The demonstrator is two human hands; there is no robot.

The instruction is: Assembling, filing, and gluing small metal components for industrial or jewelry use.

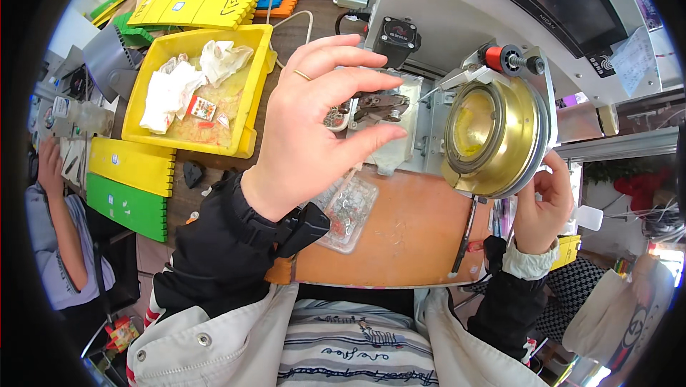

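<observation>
Holding left hand [304,119] with thumb and fingers apart, near the metal part [381,107]. Holding right hand [544,207] at the gold wheel [509,133], right of that gap; cannot tell whether clamped on it

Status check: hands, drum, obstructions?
Left hand raised, open. Right hand at lower-right edge of gold-coloured drum, grip unclear. Left hand partly blocks view of dark metal mechanism.
</observation>
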